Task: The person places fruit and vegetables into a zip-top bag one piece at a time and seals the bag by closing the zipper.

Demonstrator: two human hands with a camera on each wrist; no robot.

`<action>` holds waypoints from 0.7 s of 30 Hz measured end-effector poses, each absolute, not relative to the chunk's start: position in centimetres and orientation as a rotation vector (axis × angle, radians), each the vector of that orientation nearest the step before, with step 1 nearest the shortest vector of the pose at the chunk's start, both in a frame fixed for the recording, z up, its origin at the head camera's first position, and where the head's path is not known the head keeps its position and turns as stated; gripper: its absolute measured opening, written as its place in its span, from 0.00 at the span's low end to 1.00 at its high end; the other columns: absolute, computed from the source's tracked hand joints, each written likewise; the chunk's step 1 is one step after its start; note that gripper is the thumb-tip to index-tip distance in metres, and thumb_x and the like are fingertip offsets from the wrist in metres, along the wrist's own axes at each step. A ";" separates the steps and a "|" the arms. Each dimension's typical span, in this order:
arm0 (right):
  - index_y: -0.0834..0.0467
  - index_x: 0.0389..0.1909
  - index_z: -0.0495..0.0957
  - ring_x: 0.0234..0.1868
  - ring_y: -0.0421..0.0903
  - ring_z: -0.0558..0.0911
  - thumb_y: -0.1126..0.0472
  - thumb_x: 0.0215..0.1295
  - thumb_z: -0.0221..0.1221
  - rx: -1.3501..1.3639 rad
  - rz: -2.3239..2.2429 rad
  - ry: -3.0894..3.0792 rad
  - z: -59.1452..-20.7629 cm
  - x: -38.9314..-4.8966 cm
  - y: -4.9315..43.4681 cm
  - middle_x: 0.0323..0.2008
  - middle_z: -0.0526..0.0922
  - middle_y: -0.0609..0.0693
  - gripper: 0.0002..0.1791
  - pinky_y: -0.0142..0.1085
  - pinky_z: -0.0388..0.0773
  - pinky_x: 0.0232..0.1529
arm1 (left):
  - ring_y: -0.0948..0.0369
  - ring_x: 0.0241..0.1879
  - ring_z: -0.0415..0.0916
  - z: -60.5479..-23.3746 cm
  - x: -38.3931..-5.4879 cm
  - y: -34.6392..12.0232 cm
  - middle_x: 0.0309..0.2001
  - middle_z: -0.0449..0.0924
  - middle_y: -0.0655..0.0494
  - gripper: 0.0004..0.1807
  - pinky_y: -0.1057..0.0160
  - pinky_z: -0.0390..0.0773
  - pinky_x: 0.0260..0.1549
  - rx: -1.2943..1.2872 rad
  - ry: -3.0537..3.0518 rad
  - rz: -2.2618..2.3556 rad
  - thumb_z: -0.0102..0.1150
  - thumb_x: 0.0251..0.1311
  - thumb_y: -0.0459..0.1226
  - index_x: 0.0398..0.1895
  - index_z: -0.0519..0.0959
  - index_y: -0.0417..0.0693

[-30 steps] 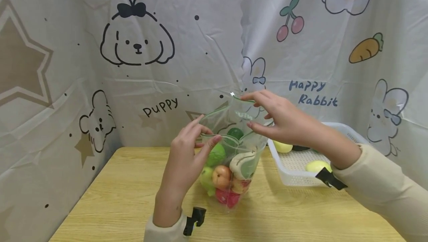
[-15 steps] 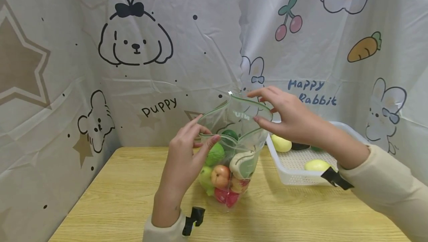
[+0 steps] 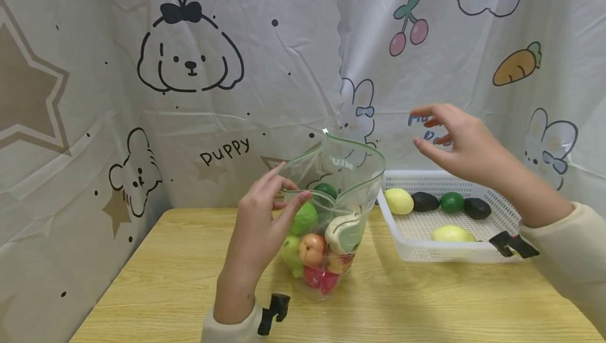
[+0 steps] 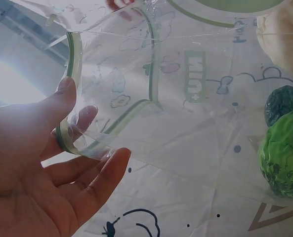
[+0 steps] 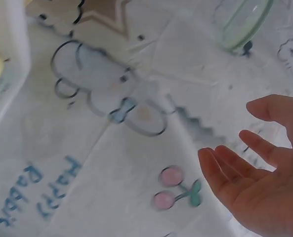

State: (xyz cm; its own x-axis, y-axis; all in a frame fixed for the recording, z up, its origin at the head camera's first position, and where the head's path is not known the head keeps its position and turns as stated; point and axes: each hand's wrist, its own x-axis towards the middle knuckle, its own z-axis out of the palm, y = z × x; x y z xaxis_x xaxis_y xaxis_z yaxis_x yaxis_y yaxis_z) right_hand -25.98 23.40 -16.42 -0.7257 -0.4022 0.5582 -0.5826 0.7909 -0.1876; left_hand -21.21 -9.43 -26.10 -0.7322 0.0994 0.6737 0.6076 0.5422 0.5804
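A clear zip bag (image 3: 326, 211) with a green-edged mouth stands upright on the table, its mouth spread apart. Through its wall show a green bumpy fruit (image 3: 305, 219), an orange fruit (image 3: 312, 249), a pale fruit (image 3: 340, 232) and a red one (image 3: 322, 279) low down. My left hand (image 3: 258, 219) pinches the bag's left rim between thumb and fingers; the left wrist view also has this rim (image 4: 63, 136) under the thumb. My right hand (image 3: 466, 143) is off the bag, in the air above the basket, fingers loosely bent around nothing.
A white perforated basket (image 3: 402, 251) stands at the right, holding a yellow fruit (image 3: 399, 201), dark oval fruits (image 3: 425, 202), a green one (image 3: 452, 202) and a yellow-green one (image 3: 453, 234). Behind the wooden table (image 3: 161, 280) hangs a printed curtain (image 3: 293, 59).
My right hand has let go of the bag's right rim and moved right, over the basket. The bag's mouth has widened. My left hand has stayed on its rim.
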 end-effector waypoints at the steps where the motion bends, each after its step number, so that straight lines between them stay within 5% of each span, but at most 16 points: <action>1: 0.62 0.66 0.71 0.57 0.61 0.78 0.64 0.70 0.62 0.703 0.481 -2.490 -16.7 -26.3 24.2 0.63 0.75 0.62 0.25 0.59 0.84 0.48 | 0.45 0.66 0.73 -26.1 -21.2 -9.5 0.70 0.70 0.44 0.14 0.64 0.87 0.42 -0.569 -2.196 -1.137 0.64 0.67 0.46 0.39 0.80 0.43; 7: 0.65 0.67 0.68 0.58 0.65 0.75 0.61 0.73 0.59 0.519 0.502 -2.659 -18.8 -28.5 27.9 0.64 0.71 0.67 0.25 0.62 0.82 0.51 | 0.44 0.56 0.81 -26.1 -21.0 -10.0 0.70 0.70 0.42 0.13 0.63 0.88 0.40 -0.556 -2.187 -1.125 0.66 0.67 0.44 0.39 0.81 0.43; 16: 0.72 0.69 0.61 0.56 0.74 0.74 0.60 0.74 0.56 0.394 0.433 -2.873 -23.1 -31.1 33.2 0.61 0.66 0.79 0.30 0.67 0.78 0.50 | 0.44 0.59 0.79 -26.1 -21.0 -10.2 0.71 0.70 0.43 0.14 0.64 0.88 0.41 -0.559 -2.188 -1.125 0.65 0.67 0.45 0.39 0.81 0.42; 21: 0.76 0.60 0.68 0.50 0.75 0.77 0.62 0.69 0.61 0.436 0.325 -3.023 -27.2 -32.1 36.7 0.54 0.72 0.81 0.27 0.66 0.79 0.48 | 0.46 0.52 0.83 -26.0 -20.8 -10.3 0.70 0.70 0.44 0.13 0.65 0.88 0.41 -0.544 -2.197 -1.128 0.64 0.68 0.45 0.39 0.81 0.43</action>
State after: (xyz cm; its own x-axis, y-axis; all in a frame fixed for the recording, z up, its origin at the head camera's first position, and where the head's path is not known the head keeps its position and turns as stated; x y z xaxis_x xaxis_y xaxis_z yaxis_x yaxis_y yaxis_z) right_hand -32.09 36.65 -27.16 -0.9574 -0.2715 0.0988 -0.2863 0.9374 -0.1981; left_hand -20.85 -10.32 -25.98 -0.7340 0.0835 0.6740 0.5963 0.5543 0.5808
